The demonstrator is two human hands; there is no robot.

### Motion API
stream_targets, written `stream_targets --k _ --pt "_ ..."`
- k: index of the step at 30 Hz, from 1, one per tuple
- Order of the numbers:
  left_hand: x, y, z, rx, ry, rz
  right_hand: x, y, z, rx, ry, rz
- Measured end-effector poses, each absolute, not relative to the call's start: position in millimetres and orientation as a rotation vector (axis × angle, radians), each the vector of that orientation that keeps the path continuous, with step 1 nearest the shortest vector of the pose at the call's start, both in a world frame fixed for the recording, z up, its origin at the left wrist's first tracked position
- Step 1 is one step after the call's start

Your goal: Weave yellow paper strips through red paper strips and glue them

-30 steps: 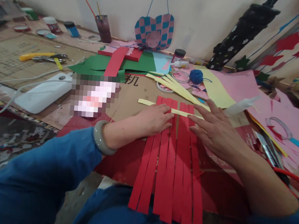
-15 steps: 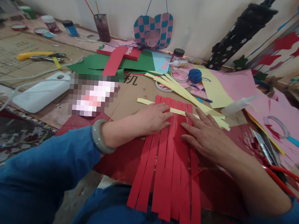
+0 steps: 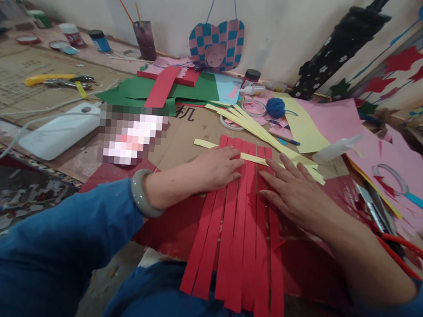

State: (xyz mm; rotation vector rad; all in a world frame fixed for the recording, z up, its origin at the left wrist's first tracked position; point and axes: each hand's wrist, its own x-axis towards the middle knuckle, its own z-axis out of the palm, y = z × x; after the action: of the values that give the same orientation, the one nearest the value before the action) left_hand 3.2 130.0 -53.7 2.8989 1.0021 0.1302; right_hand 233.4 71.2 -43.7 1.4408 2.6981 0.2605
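Note:
Several red paper strips [image 3: 241, 219] lie side by side, their near ends hanging over the table edge above my lap. A pale yellow paper strip [image 3: 253, 158] runs crosswise near their far ends, passing over some and partly hidden by my hands. My left hand [image 3: 220, 166] rests flat on the left strips and the yellow strip, fingers stretched out. On the right side my right hand [image 3: 290, 186] lies with spread fingertips on the red strips, close to the yellow strip's right part. A bundle of yellow strips [image 3: 258, 128] lies just behind.
Scissors with red handles [image 3: 402, 247] and a cutter [image 3: 370, 207] lie right. A glue bottle [image 3: 339, 148], blue yarn ball [image 3: 276, 107] and tape roll [image 3: 232, 122] sit behind. A white power bank-like box [image 3: 62, 129] with a cable and yellow-handled pliers [image 3: 56, 80] lie left.
My right hand has shifted slightly to the right over the red strips, and the strips beneath its fingers have spread a little. My left hand stays in place.

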Motion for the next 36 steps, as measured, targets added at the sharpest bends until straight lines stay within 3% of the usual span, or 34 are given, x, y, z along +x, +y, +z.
stream_targets --k 18,29,36 --pt "4 133 -55 2.908 0.969 0.17 214 18 -30 1.259 2.901 0.203" --pt "7 132 -50 2.898 1.0 0.095 213 5 -47 1.406 2.846 0.144" --pt "5 134 -54 2.909 0.958 0.1 215 4 -26 1.576 2.967 -0.16"
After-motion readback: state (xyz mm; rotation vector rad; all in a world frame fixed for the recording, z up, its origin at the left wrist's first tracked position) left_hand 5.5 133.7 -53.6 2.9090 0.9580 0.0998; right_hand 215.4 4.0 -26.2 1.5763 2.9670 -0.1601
